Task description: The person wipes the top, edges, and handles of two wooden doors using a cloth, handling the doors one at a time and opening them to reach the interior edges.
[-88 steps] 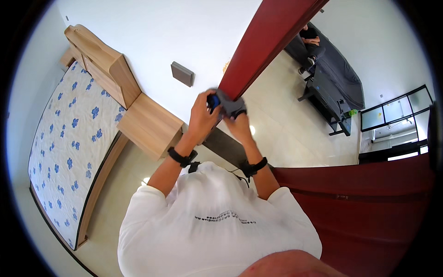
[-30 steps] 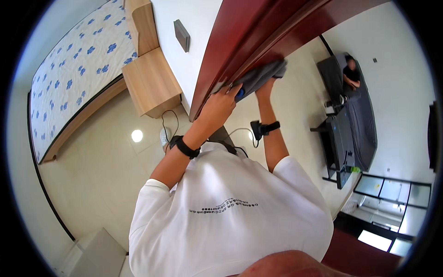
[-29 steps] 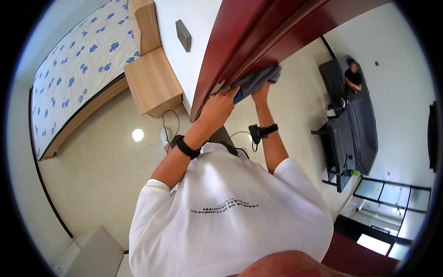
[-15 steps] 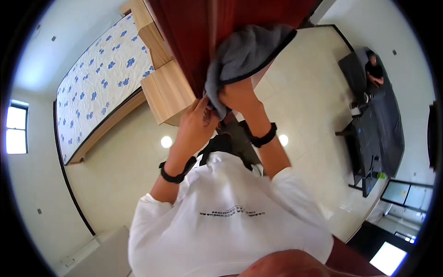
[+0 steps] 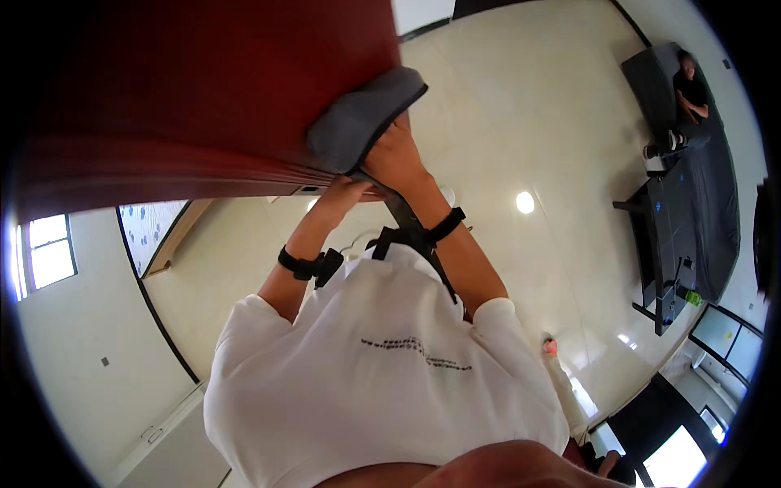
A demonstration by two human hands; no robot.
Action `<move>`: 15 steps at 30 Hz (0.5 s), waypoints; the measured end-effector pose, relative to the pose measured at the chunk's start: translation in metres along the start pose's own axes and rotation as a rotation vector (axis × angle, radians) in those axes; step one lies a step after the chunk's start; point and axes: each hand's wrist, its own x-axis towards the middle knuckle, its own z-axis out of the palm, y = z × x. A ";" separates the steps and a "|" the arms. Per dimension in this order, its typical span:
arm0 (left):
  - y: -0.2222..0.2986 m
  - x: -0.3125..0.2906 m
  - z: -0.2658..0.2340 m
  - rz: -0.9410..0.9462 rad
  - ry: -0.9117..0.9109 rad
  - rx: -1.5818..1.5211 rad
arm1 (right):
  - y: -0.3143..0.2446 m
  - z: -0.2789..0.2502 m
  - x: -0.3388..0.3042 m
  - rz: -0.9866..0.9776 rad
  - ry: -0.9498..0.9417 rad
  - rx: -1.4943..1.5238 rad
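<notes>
A grey cloth with a dark edge [image 5: 355,122] lies bunched against a large dark red door or panel [image 5: 203,81]. My right hand [image 5: 394,160] is closed on the cloth's right edge, its fingertips hidden under the fabric. Just below and left of it, my left hand [image 5: 345,200] is closed beside the panel's lower edge, fingers curled in under the cloth's bottom corner. What those fingers hold is hidden. Both wrists carry black bands.
A bed with a blue-flowered cover [image 5: 150,228] shows behind the panel at left. At far right a person in black [image 5: 691,98] sits on a dark-covered bench, near a black table [image 5: 663,236]. Another person's leg [image 5: 561,382] shows at lower right.
The red panel now fills the upper left and hides the wooden cabinet and most of the bed. Both hands and the cloth have shifted left in view, and the cloth looks more compact.
</notes>
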 end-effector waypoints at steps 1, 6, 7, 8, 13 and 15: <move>0.000 0.005 0.004 -0.024 0.006 -0.015 | 0.001 0.001 0.000 0.017 -0.017 0.016; 0.017 -0.001 0.018 0.306 0.206 -0.495 | -0.017 -0.065 0.048 -0.014 -0.168 0.076; 0.040 0.005 0.039 0.342 0.383 -0.534 | -0.010 -0.070 0.058 0.105 -0.051 0.141; 0.060 0.003 0.054 0.304 0.414 -0.596 | 0.006 -0.079 0.062 0.372 0.069 0.445; 0.077 0.009 0.054 0.226 0.425 -0.676 | 0.028 -0.051 0.032 0.497 -0.232 0.609; 0.045 0.015 0.043 0.111 0.438 -0.610 | 0.038 -0.036 0.015 0.585 -0.383 0.628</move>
